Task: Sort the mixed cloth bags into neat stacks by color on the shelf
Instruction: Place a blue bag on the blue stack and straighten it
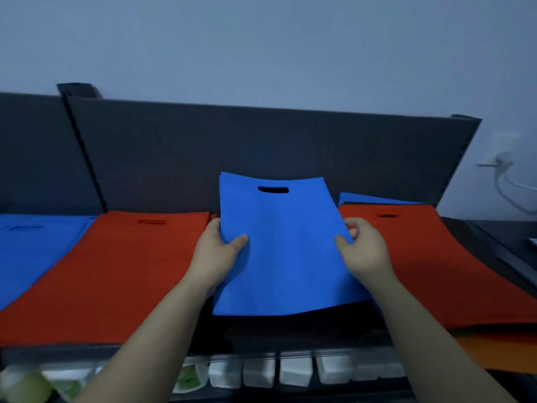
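A blue cloth bag [284, 251] with a cut-out handle slot is lifted above the dark shelf [290, 330], tilted up toward the back. My left hand [216, 254] grips its left edge, thumb on top. My right hand [364, 251] grips its right edge the same way. A red bag stack [116, 271] lies to the left of it. Further left lies a blue bag stack [32, 251]. To the right is another red bag [436, 263], with blue bags [374, 199] showing behind it.
A dark back panel [261, 149] closes the shelf behind the bags. White packets [290, 370] line a lower shelf near the front edge. An orange sheet [499, 350] sticks out at lower right. A wall socket with a cable [502, 164] is on the right.
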A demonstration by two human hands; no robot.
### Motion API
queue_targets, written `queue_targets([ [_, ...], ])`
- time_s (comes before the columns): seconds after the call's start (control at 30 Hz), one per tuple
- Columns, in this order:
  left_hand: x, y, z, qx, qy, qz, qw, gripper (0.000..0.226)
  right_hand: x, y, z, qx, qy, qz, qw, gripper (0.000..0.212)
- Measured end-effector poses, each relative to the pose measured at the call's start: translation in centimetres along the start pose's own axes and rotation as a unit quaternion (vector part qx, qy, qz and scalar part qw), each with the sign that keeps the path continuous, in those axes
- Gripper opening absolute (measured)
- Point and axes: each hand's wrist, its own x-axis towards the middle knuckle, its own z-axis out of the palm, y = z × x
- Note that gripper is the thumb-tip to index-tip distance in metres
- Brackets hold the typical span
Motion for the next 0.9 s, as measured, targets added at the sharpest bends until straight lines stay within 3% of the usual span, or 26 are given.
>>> queue_targets([
  [0.53,-3.9,-1.5,-26.4,0.034,0.107,-0.077,0.991,0.023,-8.8,-20.2,15.5,0.035,-0.115,-0.074,0.99,0.034],
  [0.9,-3.7,-4.1,-43.5,0.126,0.123,-0.11,0.978,0.047,-15.1,-30.0,26.7,0.037,-0.165,-0.089,0.982,0.033],
])
